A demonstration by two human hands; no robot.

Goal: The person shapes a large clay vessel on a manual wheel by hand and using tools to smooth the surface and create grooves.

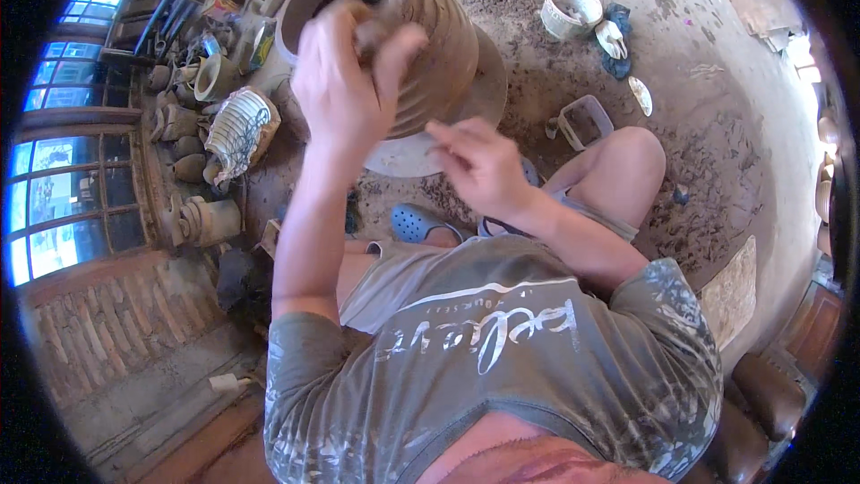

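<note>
In front of me stands a large brown clay pot with ridged walls, a thick rim and a dark opening. It rests on a round, clay-smeared disc. My left hand is raised in front of the rim and blurred by motion. Its fingers and thumb curl around a small brownish patch that I cannot make out. Lower down, beside the pot's near wall, my right hand has its index finger stretched out and its thumb apart, with nothing visible between them. Whether it touches the pot is unclear.
A pale bucket, a glove and a rectangular basin lie to the right on muddy ground. Clay vessels and a wrapped ribbed piece crowd the left, near windows. My blue clog is close to the disc.
</note>
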